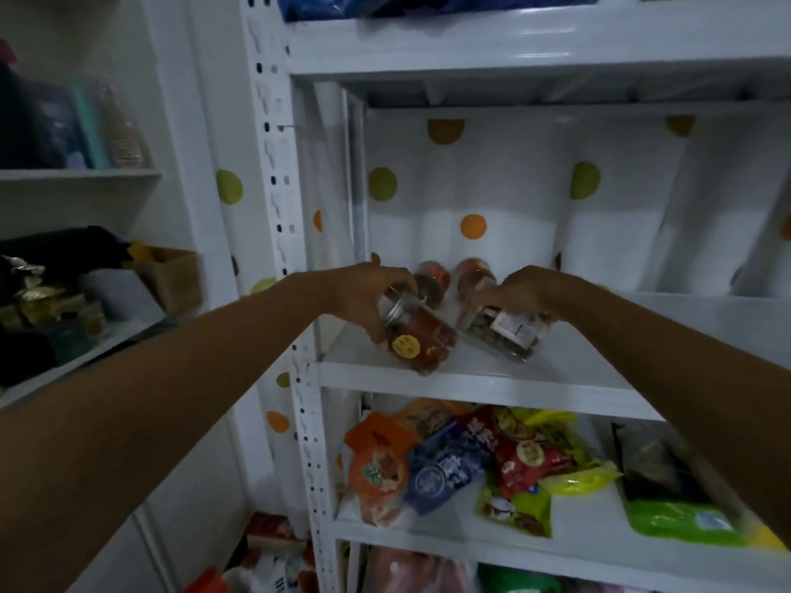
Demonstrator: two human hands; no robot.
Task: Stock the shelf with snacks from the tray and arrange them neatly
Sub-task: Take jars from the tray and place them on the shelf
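your left grip [376, 303] curls round the lid end of the red jar [421, 342], tilted over the front of the shelf [471, 380]; your right grip [524, 293] clasps the clear jar [498, 336] from above, just beside it.

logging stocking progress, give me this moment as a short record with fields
left hand: grips clear plastic jar of red-brown snacks with a yellow sticker, tilted
right hand: grips clear plastic jar with a white label, tilted
surface: white metal shelf, under both jars
behind: two red-topped clear jars
below: colourful snack bags on lower shelf
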